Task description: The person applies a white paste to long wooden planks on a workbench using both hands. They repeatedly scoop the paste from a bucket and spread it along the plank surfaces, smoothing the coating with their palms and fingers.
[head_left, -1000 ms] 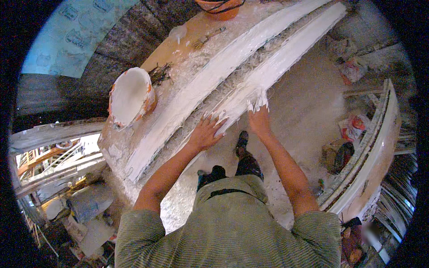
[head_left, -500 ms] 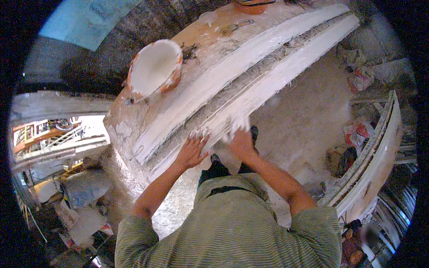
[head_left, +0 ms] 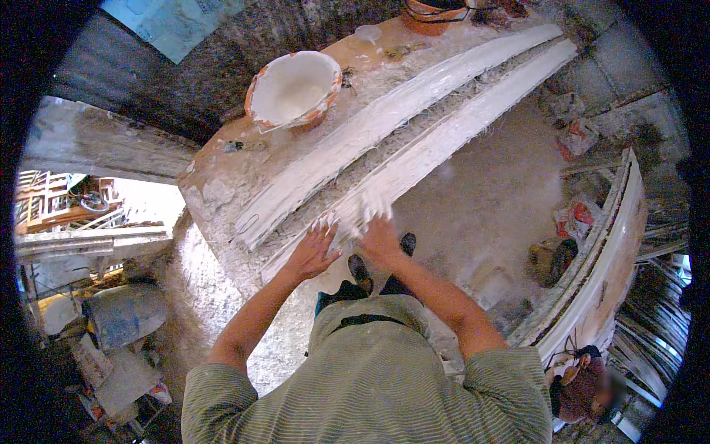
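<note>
Two long white strips, wet-looking like plaster with loose fibres at their edges, lie side by side on a worktable [head_left: 211, 177]. A rough, dirty gap runs between the far strip [head_left: 370, 122] and the near strip [head_left: 444, 140]. My left hand [head_left: 313, 251] rests with fingers spread at the near strip's lower left part, its fingertips coated white. My right hand [head_left: 381, 235] is beside it, fingers stretched out over the same strip, whitened and slightly blurred. Neither hand shows anything held. Up the table stands a white-smeared orange basin [head_left: 255, 103] with whitish stuff inside.
A second orange container [head_left: 433, 22] stands at the table's far end. Another long white-edged form [head_left: 592, 288] curves along the right, with bags [head_left: 580, 218] beside it. A person [head_left: 580, 388] is at lower right. Clutter [head_left: 126, 318] fills the lower left.
My right hand has shifted left along the near strip, closer to my left hand. The left hand stays near its place. The view has tilted, so the basin shows further right.
</note>
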Tool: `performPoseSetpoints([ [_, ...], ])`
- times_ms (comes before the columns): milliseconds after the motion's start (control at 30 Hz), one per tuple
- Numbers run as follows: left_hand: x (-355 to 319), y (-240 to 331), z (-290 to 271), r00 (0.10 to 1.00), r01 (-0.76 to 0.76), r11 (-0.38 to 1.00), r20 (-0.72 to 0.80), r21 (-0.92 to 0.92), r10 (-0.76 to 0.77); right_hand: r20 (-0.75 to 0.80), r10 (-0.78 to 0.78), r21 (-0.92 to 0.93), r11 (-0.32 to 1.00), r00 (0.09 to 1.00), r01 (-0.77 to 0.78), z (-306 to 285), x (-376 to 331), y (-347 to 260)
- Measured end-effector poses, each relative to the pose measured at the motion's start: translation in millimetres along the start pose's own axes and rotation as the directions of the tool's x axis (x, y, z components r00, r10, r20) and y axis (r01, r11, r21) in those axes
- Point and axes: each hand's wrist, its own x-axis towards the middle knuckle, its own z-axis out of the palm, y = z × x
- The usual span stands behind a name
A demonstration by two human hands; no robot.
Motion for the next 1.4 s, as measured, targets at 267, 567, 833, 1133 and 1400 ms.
performPoseSetpoints([
  [267,-30,-3,4,0.987,0.075,0.982,-0.128,-0.172,-0.098,0.015,0.201,-0.121,0.973,0.979,-0.198,-49,48,72],
  [567,-110,-29,35,0.938,0.293,0.92,-0.108,-0.26,-0.329,-0.239,-0.339,0.067,0.929,0.91,0.364,-14,-35,-121],
  [833,-115,-63,17,0.997,-0.053,0.999,0.055,-0.011,0.054,0.204,-0.023,0.02,1.0,0.979,0.019,-45,-17,-145],
  [1133,-36,-43,8,0.988,-0.143,0.988,0.05,-0.058,0.146,0.046,0.34,0.08,0.936,0.939,-0.342,-71,56,-22],
  [1400,94,12,-20,0.983,-0.18,0.983,0.033,-0.043,0.181,-0.215,0.371,0.076,0.929,0.904,-0.363,-135,100,119],
])
